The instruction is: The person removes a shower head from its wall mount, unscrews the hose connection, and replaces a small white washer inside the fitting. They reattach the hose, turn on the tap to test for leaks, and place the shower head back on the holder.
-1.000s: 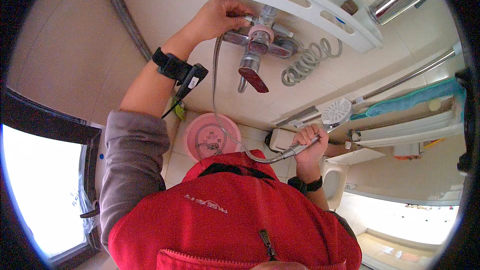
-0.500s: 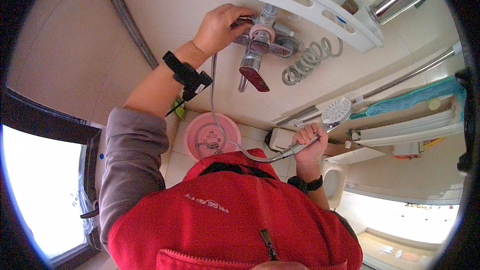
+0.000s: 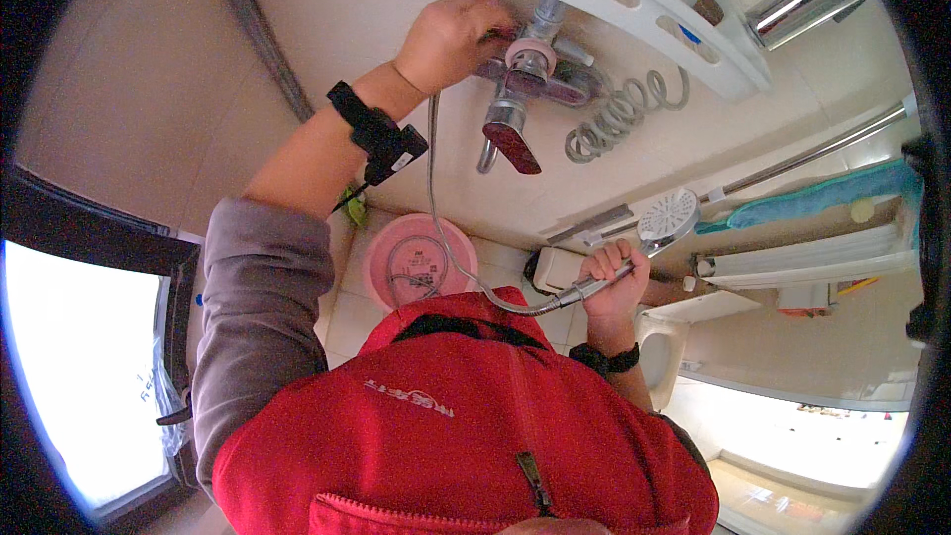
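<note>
Now the left hand (image 3: 454, 40), its wrist swung further inward than a second ago, curls at the mixer tap's (image 3: 512, 129) left side; fingertips hidden, can't tell what they pinch. Below, the pink basin (image 3: 373, 263) shows a loop of hose (image 3: 433, 159) within its rim. Rightward, the white shelf (image 3: 646, 16) bears a brown lump (image 3: 708, 10); the right hand's (image 3: 612, 277) fingers wrap the shower head's (image 3: 668, 216) handle.

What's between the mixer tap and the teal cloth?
In the head view, going from the mixer tap: the grey coiled tube, a stretch of wall, then the metal rail, just before the teal cloth.
</note>
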